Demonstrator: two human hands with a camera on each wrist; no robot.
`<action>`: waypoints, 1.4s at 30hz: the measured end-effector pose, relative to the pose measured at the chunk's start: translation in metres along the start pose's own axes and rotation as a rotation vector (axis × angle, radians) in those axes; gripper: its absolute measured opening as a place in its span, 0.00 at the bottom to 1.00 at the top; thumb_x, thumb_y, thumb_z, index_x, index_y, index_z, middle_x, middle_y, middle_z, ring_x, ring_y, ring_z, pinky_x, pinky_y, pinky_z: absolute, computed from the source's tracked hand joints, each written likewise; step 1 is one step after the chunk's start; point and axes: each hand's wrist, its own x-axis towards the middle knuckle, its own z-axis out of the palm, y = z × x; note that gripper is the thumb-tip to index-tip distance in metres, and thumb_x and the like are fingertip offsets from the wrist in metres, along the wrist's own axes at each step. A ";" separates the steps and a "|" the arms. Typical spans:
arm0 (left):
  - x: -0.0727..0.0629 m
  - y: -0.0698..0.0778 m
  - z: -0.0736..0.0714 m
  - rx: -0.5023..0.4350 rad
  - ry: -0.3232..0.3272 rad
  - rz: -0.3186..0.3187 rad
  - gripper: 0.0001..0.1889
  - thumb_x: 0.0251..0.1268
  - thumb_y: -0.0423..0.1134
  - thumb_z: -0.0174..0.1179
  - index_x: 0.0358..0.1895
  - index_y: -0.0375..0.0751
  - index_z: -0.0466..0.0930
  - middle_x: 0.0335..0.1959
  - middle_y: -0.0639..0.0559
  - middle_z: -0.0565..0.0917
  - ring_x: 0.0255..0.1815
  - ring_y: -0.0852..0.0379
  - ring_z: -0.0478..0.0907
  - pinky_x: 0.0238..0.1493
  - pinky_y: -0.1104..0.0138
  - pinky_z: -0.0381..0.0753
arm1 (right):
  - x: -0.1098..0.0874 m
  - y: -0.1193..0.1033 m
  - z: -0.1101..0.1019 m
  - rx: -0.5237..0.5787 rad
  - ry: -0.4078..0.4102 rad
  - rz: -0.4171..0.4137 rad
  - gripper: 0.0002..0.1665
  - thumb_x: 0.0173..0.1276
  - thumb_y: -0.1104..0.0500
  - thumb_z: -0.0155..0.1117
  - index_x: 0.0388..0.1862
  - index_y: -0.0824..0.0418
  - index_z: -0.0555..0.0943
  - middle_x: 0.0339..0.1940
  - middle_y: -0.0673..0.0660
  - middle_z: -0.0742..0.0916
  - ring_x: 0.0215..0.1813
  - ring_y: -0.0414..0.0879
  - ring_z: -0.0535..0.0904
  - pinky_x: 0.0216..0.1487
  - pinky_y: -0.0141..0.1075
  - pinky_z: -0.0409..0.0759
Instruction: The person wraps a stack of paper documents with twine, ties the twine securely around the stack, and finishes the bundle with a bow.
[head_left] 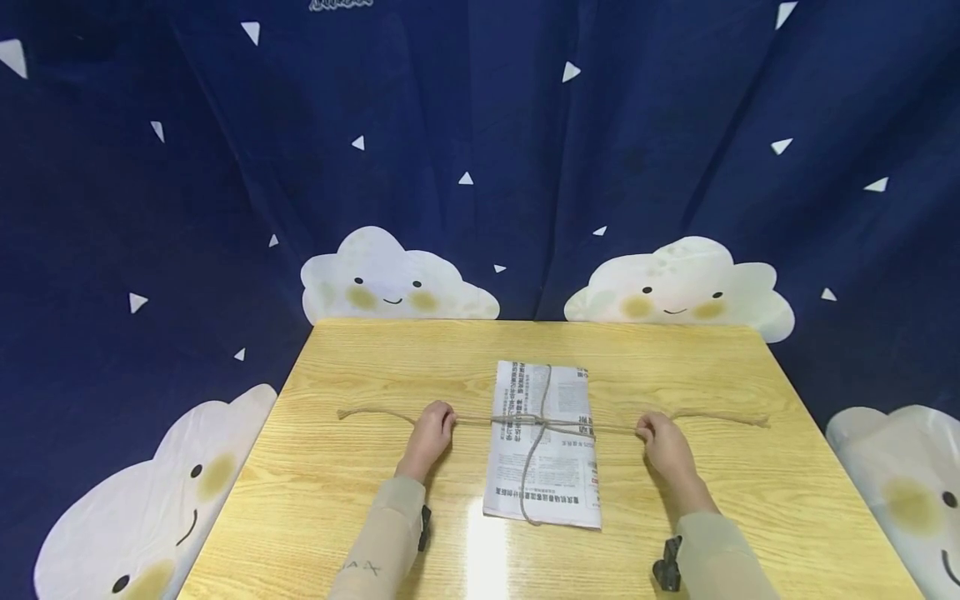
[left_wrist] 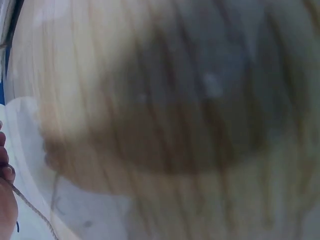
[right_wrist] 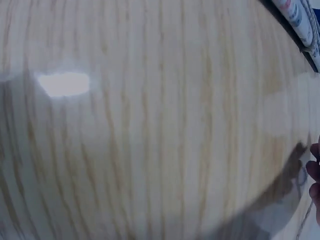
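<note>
1. Head view: A newspaper-covered bundle lies flat on the wooden tabletop, between the person's two hands. Brown twine runs lengthwise over it and also across it; the strands meet in a small crossing slightly beyond the middle of the upper face. The left hand is on the left of the bundle, its grip narrow, pinching one length of twine between thumb and fingers. The right hand is on the right, pinching the opposite length in the same way. From each hand to the bundle the twine runs nearly straight; past each hand a loose end lies outward, curving slightly. Both forearms wear pale sleeves, and a small dark device sits at each wrist. Behind stands a dark blue curtain with white triangles and smiling clouds.

2. Left wrist view: Blurred wood grain with a broad shadow fills most of the picture. Part of the left hand is at the left edge, fingers curled around the twine, which trails downward.

3. Right wrist view: The bundle's edge, with twine on it, shows at the top right corner. Fingertips enter at the right edge; this view alone cannot tell what they hold. A bright reflection lies on the tabletop.
</note>
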 end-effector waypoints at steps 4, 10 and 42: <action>-0.002 -0.001 0.002 0.013 0.001 -0.028 0.05 0.64 0.31 0.54 0.30 0.36 0.76 0.29 0.49 0.76 0.32 0.54 0.75 0.34 0.64 0.78 | -0.002 0.000 0.004 0.007 0.004 0.014 0.05 0.67 0.67 0.52 0.38 0.68 0.74 0.36 0.62 0.79 0.38 0.54 0.76 0.38 0.47 0.77; -0.002 0.005 0.002 -0.036 -0.065 -0.083 0.05 0.65 0.32 0.53 0.34 0.36 0.77 0.29 0.50 0.76 0.30 0.57 0.72 0.31 0.65 0.75 | -0.004 -0.006 0.006 -0.060 0.072 -0.052 0.04 0.63 0.66 0.58 0.36 0.64 0.77 0.37 0.61 0.82 0.41 0.56 0.72 0.49 0.55 0.63; 0.010 0.074 0.042 0.248 -0.299 0.189 0.08 0.69 0.38 0.47 0.42 0.41 0.74 0.35 0.53 0.75 0.38 0.58 0.73 0.43 0.69 0.76 | -0.013 -0.093 0.042 0.027 -0.047 0.067 0.08 0.67 0.59 0.55 0.33 0.64 0.76 0.17 0.51 0.76 0.18 0.41 0.69 0.17 0.30 0.67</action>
